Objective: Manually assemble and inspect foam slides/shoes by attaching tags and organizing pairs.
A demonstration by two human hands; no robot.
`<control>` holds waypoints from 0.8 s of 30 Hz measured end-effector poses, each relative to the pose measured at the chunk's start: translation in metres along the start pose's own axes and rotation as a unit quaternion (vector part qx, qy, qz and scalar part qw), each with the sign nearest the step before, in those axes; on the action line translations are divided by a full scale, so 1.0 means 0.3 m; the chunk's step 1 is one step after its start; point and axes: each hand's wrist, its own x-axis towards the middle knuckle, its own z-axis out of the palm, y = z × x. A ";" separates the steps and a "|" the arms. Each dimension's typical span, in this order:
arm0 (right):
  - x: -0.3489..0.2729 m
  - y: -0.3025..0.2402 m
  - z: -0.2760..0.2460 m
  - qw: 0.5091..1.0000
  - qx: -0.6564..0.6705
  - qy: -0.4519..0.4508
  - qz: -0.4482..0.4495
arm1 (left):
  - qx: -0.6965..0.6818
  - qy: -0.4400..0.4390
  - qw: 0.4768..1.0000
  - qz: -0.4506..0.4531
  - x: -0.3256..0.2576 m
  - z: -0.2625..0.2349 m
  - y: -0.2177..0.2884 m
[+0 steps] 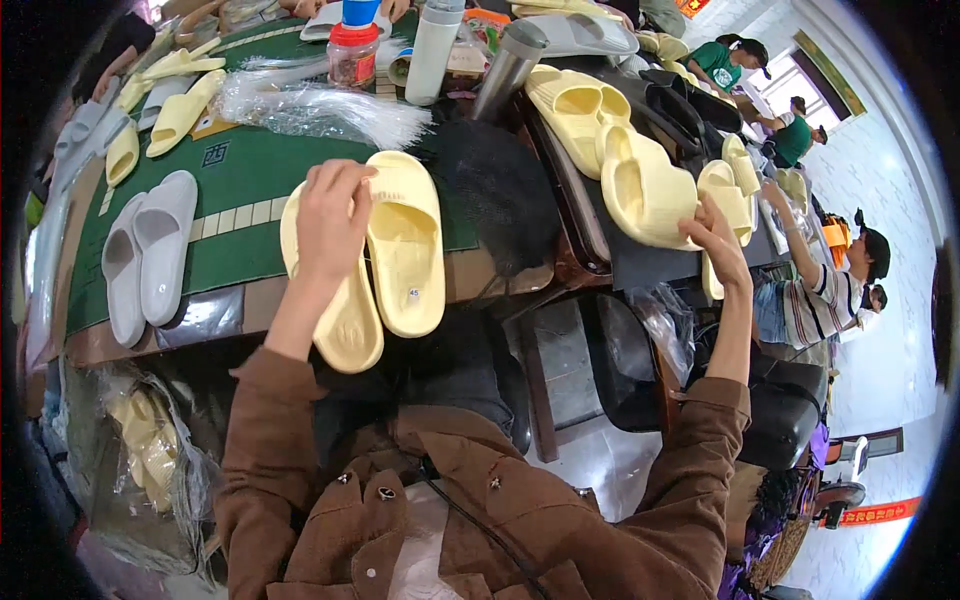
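A pair of pale yellow slippers stands at the near table edge, the right slipper showing a small size sticker on its insole. Closed over the upper of the left slipper, my left hand hides much of its strap. Out to the right, my right hand grips the near end of another yellow slipper, thumb on its edge. More yellow slippers lie beyond and beside that hand.
A grey slipper pair rests on the green mat at left. Clear plastic strands, a red-lidded jar and bottles stand farther back. A plastic-lined bin holds yellow slippers below the table. Other people work nearby.
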 end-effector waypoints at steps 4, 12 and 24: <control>0.008 0.098 -0.021 0.989 -0.083 -0.101 0.065 | -0.050 -0.075 0.995 -0.042 -0.143 -0.059 0.104; 0.045 0.218 -0.043 0.999 -0.019 0.040 0.013 | 0.009 -0.164 0.981 -0.102 -0.334 -0.077 0.196; 0.253 0.318 0.025 0.994 -0.017 0.099 -0.037 | 0.059 -0.199 0.973 -0.106 -0.291 -0.023 0.059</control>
